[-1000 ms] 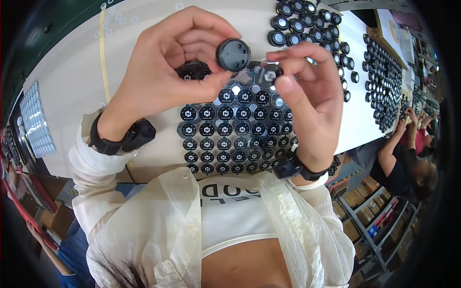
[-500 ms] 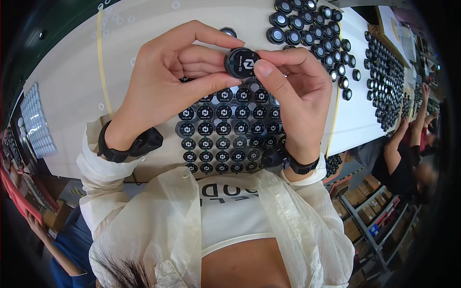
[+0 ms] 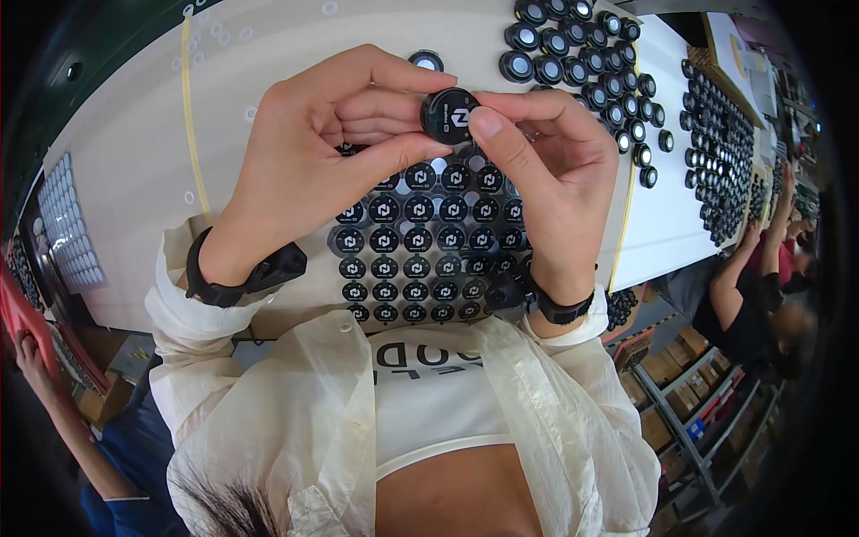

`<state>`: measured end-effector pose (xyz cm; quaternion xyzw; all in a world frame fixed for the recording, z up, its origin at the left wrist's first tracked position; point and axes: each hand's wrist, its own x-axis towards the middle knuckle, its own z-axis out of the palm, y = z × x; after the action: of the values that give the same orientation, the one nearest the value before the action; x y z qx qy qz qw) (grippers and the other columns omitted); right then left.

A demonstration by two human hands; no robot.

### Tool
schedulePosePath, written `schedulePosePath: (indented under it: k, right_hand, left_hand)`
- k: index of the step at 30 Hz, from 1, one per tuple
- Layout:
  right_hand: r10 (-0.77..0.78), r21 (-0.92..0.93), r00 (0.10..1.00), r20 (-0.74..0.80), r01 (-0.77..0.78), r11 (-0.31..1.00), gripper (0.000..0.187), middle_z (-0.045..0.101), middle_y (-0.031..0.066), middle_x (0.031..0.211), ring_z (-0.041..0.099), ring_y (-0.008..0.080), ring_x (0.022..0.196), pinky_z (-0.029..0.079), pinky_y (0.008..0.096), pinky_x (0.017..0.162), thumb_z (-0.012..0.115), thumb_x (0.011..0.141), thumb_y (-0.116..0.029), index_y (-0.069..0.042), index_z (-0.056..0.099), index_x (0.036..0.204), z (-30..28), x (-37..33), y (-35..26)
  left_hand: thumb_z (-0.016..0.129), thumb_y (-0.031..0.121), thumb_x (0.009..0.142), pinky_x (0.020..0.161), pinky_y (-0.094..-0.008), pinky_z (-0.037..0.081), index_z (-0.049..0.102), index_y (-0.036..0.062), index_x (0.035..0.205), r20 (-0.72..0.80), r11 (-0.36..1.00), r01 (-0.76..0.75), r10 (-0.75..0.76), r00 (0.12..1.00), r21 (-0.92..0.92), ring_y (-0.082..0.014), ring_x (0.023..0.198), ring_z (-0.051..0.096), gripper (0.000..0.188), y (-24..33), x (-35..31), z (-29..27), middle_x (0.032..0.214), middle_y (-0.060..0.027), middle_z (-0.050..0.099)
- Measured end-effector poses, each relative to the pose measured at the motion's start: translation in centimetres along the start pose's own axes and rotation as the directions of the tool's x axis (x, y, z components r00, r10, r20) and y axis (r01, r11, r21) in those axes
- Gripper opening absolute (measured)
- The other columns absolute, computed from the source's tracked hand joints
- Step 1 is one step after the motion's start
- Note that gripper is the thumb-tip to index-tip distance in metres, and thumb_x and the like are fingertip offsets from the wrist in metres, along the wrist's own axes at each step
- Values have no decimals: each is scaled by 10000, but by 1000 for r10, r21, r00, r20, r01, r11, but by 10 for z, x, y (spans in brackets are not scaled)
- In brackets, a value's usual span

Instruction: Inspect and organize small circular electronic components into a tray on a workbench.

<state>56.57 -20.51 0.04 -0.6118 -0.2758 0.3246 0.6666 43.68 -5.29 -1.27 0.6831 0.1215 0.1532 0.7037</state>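
Between my two hands, above the table, is a round black puck-shaped piece [image 3: 440,115] with a white mark on its face. My left hand [image 3: 313,143] pinches it from the left, forefinger at the top edge and thumb at the bottom. From the right, my right hand [image 3: 564,174] presses its thumb and forefinger onto the edge of the face. Below the hands lie rows of round black labels or discs [image 3: 418,240] with the same white mark; I cannot tell which. My hands cover part of these rows. A single black puck [image 3: 426,61] rests just beyond my left fingertips.
Many black pucks with pale round centres [image 3: 573,69] stand at the far right, and more [image 3: 716,134] on a white surface beyond. Yellow tape [image 3: 191,125] runs across the table. A sheet of pale round pieces [image 3: 73,224] lies left. Co-workers' arms [image 3: 729,291] show at both sides.
The held puck has turned slightly, so its face shows more fully; both hands keep their grip. At the lower left, a co-worker's hand has moved up and left.
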Motion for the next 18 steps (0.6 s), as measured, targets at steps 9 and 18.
schedulePosePath:
  k: [9,18]
  right_hand:
    - [-33,-65,998,-61,29,997,165,737,136,958,695,154,909,559,280,847,753,845,25,62,718,1002,5,1,7]
    - [-274,-486,959,78,277,829,274,721,152,1021,697,255,919,520,302,843,697,851,-17,4,714,1124,7,5,14]
  left_hand:
    - [677,-126,854,905,-297,582,593,-82,1228,-44,994,2,3,999,112,-206,998,713,386,-4,-2,3,1146,-174,704]
    - [681,-92,867,984,-330,536,598,-58,1257,-23,981,-103,108,994,163,-202,1109,662,400,-2,10,-9,1219,-151,665]
